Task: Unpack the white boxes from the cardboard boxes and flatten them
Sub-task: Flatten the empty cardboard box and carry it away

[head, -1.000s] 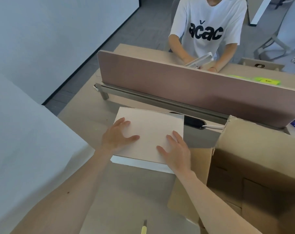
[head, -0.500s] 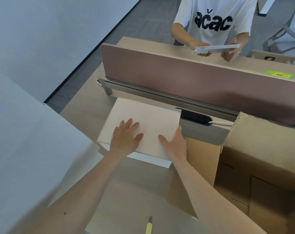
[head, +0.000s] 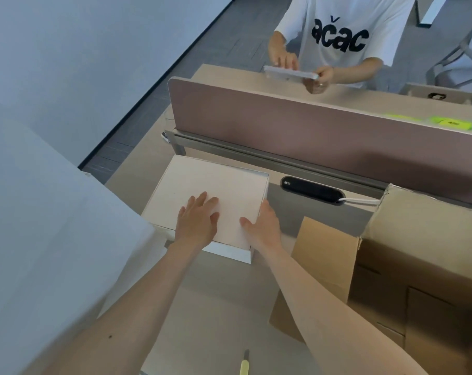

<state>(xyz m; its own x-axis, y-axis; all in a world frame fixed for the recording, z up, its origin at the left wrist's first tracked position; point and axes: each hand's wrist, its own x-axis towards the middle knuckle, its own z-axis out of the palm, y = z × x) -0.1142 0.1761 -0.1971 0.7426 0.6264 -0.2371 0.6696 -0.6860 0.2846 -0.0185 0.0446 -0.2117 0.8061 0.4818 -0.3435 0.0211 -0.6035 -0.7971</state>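
Here the white box [head: 210,185] lies on the worktop [head: 215,307], left of the cardboard box [head: 418,253]. The left hand [head: 197,224] presses its top with straight fingers [head: 202,203]; the right hand [head: 266,230] lies straight-fingered along its right edge.

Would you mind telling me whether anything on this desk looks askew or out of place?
The white box lies turned at an angle to the divider rail, and a white strip juts from under its near edge, so its layers look misaligned. Left hand presses flat on top; right hand rests against its right edge.
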